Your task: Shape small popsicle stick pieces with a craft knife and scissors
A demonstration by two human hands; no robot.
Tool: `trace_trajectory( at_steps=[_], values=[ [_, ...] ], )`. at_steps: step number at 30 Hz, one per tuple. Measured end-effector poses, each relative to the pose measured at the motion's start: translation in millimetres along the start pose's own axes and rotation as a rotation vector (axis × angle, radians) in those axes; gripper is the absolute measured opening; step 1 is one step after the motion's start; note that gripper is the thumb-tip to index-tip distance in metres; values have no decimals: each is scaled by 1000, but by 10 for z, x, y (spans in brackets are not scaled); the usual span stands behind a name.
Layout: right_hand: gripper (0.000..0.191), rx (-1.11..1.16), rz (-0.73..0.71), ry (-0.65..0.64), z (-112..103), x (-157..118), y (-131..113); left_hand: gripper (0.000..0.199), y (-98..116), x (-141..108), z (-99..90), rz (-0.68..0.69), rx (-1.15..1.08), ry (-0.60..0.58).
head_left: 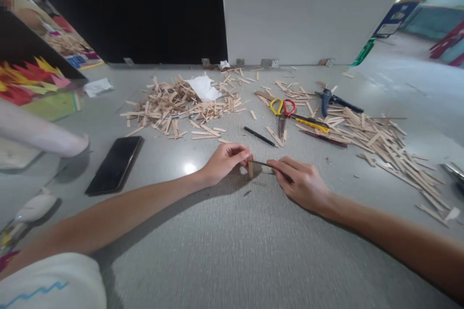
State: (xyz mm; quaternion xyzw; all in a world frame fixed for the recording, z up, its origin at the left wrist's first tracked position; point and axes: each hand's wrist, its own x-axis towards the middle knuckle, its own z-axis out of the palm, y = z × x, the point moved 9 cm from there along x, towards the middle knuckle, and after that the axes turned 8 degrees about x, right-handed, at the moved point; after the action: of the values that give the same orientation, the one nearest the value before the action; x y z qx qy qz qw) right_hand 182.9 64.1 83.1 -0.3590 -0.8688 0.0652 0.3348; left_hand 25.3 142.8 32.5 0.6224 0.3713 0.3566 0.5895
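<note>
My left hand (229, 160) is closed, thumb and fingers pinching a small flat wooden stick (250, 169) that stands upright just above the table. My right hand (300, 181) is closed around a thin dark tool (262, 163), whose exact kind I cannot make out. Its tip points left and meets the wooden stick, or lies very close to it. Beyond both hands lie a black pen (260, 136) and scissors (282, 118) with one yellow and one red handle. A yellow and black cutter knife (311, 123) is beside the scissors.
Piles of wooden stick pieces (163, 108) (384, 137) spread left and right, with white tissue (203, 88) on one. Dark blue clippers (326, 101) rest at right, a phone (115, 164) at left. A black and white board (290, 14) stands behind. Another person's arm (43, 128) reaches in.
</note>
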Motion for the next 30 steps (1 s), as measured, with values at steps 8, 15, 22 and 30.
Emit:
trace_trajectory(
  at_steps=[8,15,22,30],
  values=[
    [34,-16,29,-3,16,-30,48,44,-19,-31,67,-29,7,-44],
    [34,-12,18,-24,24,-19,28,43,-12,-35,90,-35,11,-56],
    [34,8,-11,-79,78,-32,26,44,-27,-45,77,-29,30,-54],
    [38,-38,-45,-133,125,-60,13,46,-29,-44,79,-18,61,-64]
  ],
)
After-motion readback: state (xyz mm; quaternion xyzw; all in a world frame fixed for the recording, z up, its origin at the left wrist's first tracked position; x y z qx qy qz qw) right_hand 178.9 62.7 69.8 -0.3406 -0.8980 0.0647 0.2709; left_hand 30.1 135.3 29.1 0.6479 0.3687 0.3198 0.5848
